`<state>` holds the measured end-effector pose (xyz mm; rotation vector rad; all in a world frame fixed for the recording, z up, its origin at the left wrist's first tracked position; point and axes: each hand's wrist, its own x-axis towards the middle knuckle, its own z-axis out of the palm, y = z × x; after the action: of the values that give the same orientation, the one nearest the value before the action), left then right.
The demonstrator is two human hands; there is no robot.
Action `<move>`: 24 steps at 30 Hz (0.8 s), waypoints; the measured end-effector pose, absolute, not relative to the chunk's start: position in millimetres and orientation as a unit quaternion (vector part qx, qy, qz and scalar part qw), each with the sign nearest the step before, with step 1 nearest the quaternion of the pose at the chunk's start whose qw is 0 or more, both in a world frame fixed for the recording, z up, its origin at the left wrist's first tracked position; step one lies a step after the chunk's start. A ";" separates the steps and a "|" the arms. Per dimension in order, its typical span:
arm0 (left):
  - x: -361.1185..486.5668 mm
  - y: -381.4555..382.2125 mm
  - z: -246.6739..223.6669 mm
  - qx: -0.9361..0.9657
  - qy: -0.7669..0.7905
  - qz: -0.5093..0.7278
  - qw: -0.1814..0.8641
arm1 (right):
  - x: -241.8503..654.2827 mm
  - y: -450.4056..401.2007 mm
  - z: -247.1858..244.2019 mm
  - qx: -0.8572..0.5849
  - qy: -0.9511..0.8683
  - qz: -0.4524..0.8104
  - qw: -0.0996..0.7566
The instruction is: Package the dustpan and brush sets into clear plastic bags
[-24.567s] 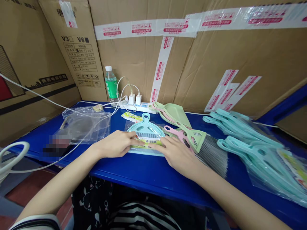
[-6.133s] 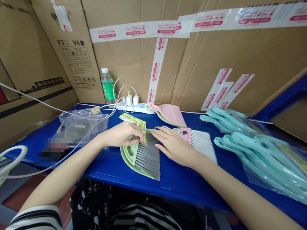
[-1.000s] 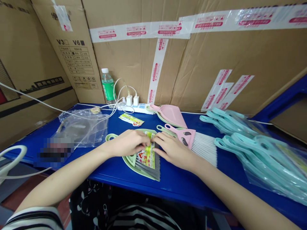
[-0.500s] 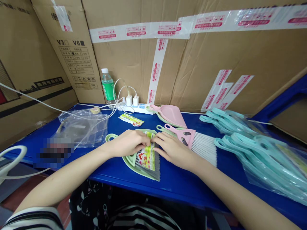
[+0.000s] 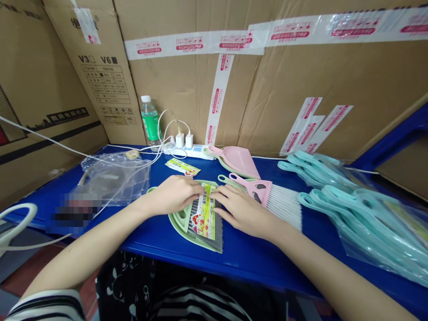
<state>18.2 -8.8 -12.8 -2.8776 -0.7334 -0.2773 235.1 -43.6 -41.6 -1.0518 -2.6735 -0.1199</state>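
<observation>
Flanking right hand (image 5: 241, 208): pink brush (image 5: 268, 195)

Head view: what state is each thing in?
Label card: over gray bristles
Green brush: lying on green dustpan
Pink brush: lying flat
Pink dustpan: topmost in its stack
Bottle: upright, capped
Power strip: adapters plugged in
Turquoise sets: bagged, piled
Clear bag: crumpled
Loose card: lying flat

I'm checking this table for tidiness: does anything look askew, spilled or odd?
Nothing looks spilled or broken. A pixelated patch at left is oddest, hiding whatever lies there. Beside it, the crumpled bag looks untidy, and a loose card lies askew near the power strip.
</observation>
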 end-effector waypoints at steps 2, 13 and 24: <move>16.5 -6.7 -11.0 -0.948 -0.278 -0.084 0.129 | 235.4 -43.7 -41.3 -0.365 -0.921 -0.034 0.130; 17.0 -5.9 -9.2 -0.909 -0.386 0.010 0.157 | 235.8 -44.4 -40.2 -0.372 -0.921 -0.023 0.116; 18.5 -5.4 -10.5 -0.884 -0.437 0.071 0.151 | 234.5 -43.8 -41.5 -0.371 -0.918 -0.054 0.127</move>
<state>18.5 -5.4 -10.5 -2.5388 -1.2540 0.2029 234.5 -43.8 -41.5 -1.0797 -2.6737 -0.1579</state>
